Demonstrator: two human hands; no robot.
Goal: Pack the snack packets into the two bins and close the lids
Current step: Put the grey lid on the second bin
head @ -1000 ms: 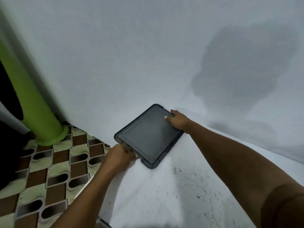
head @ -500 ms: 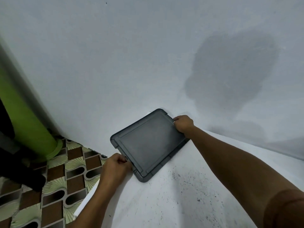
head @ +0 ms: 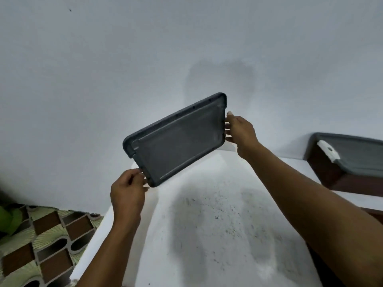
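White counter (head: 217,235), dark specks across middle. Patterned tile floor (head: 47,245) beyond counter's left edge; green object (head: 8,220) there, blurred.

Left hand (head: 127,195) over counter's left edge, fingers curled, pinching near short end of grey lid (head: 178,139).

Lid held clear above counter's far left part, tilted, far end higher.

Right hand (head: 241,131) gripping lid's far short end, thumb on top, fingers wrapped behind.

Brown bin (head: 342,179) at counter's far right, by wall (head: 103,79); own grey cover on, white latch (head: 328,151) at end.
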